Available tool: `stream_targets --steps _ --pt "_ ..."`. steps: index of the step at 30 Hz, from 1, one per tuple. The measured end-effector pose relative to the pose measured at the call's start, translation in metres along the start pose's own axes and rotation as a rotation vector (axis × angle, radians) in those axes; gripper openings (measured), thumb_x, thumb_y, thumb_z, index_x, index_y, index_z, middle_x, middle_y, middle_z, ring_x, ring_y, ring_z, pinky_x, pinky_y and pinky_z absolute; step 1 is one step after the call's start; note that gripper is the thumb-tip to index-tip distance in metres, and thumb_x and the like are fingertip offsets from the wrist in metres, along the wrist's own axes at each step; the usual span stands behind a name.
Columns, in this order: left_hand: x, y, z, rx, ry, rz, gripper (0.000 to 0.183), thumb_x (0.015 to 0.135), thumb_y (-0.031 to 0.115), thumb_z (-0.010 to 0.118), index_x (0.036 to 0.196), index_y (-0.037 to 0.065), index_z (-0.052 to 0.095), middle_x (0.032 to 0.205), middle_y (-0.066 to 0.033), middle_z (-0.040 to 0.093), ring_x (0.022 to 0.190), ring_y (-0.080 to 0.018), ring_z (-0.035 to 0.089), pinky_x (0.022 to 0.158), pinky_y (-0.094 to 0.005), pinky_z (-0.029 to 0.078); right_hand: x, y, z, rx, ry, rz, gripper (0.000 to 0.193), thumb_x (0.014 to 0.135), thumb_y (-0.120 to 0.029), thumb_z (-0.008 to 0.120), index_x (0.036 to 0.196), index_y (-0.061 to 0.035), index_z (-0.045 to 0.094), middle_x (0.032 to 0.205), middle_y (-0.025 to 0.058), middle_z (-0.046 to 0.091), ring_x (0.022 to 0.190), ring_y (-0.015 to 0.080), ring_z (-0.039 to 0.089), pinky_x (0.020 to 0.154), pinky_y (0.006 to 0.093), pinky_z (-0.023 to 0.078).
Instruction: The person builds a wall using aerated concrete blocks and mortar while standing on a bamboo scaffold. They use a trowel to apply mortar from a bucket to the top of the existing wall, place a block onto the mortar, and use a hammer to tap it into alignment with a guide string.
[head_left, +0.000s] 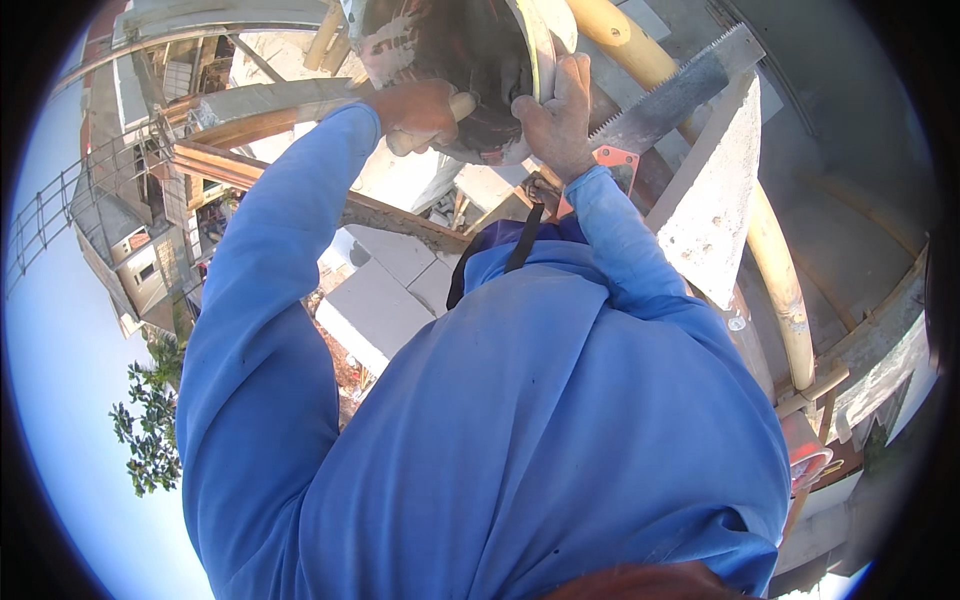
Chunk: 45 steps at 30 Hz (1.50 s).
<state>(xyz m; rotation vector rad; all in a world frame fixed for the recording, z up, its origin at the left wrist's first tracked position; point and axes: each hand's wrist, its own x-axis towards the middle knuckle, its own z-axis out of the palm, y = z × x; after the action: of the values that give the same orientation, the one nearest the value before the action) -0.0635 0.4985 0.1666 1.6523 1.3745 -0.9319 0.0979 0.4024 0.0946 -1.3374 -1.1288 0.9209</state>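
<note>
We see a bucket [455, 45] at the top centre of the frame, its mouth turned toward us, its inner wall dark and crusted with pale residue, and its upper part cut off by the picture's edge. Our right hand [560, 115] is on the bucket's rim, at the right of the mouth: the thumb lies over the inner side and the fingers go round the outside, so the edge is held between them. Our left hand [412, 112] is at the left of the mouth, its fingers curled tight round what looks like a pale handle [462, 105], whose rounded end pokes out toward the bucket's interior; we cannot tell what tool it belongs to. Just right of our right hand, a saw [680, 95] slants toward the upper right of the frame, with its orange grip [615, 166] below our wrist. Next to the saw, a pale slab [708, 195] stands tilted, and a round wooden pole [783, 290] runs down behind it at right. Pale blocks [375, 300] lie left of centre, beside our blue shirt [530, 400], which fills the lower middle. At the far left we see a metal lattice [62, 222] and, lower down, a leafy tree [150, 420] against the sky.
</note>
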Motion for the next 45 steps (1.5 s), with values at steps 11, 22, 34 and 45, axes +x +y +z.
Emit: stream_targets --steps 11,22,34,45 --pt "-0.019 -0.021 -0.023 0.499 0.68 0.108 0.036 0.077 0.016 0.061 0.11 0.003 0.057 0.095 -0.0197 0.065 0.089 -0.0355 0.064 0.076 -0.0429 0.051 0.005 -0.011 -0.003 -0.22 0.06 0.063 0.035 0.069 -0.014 0.057 0.097 0.0059 0.048 0.102 0.019 0.047 0.094 0.034 0.05 0.081 0.0411 0.043" --pt "-0.018 -0.013 0.003 0.53 0.619 0.099 0.022 0.083 0.01 0.056 0.104 0.002 0.052 0.093 -0.0192 0.066 0.089 -0.0343 0.065 0.073 -0.0435 0.052 0.012 -0.016 -0.002 -0.017 0.122 0.08 0.031 0.062 -0.007 0.058 0.086 0.0026 0.04 0.09 0.0168 0.04 0.084 0.0325 0.044 0.077 0.0407 0.04" --pt "0.013 -0.016 0.03 0.412 0.438 -0.025 0.025 0.082 0.011 0.057 0.103 -0.002 0.057 0.1 -0.0205 0.065 0.095 -0.0344 0.065 0.079 -0.0436 0.051 -0.003 -0.011 0.017 -0.073 0.132 -0.021 0.028 0.067 -0.005 0.054 0.092 0.0038 0.044 0.102 0.0242 0.043 0.094 0.042 0.046 0.084 0.046 0.039" --pt "-0.009 -0.033 0.057 0.287 0.348 -0.159 0.035 0.075 0.014 0.057 0.103 -0.007 0.057 0.105 -0.0274 0.061 0.101 -0.0368 0.061 0.087 -0.0437 0.048 -0.007 -0.004 0.024 -0.017 0.305 -0.079 0.03 0.065 -0.009 0.059 0.09 0.0028 0.047 0.091 0.0192 0.046 0.084 0.037 0.047 0.074 0.043 0.041"
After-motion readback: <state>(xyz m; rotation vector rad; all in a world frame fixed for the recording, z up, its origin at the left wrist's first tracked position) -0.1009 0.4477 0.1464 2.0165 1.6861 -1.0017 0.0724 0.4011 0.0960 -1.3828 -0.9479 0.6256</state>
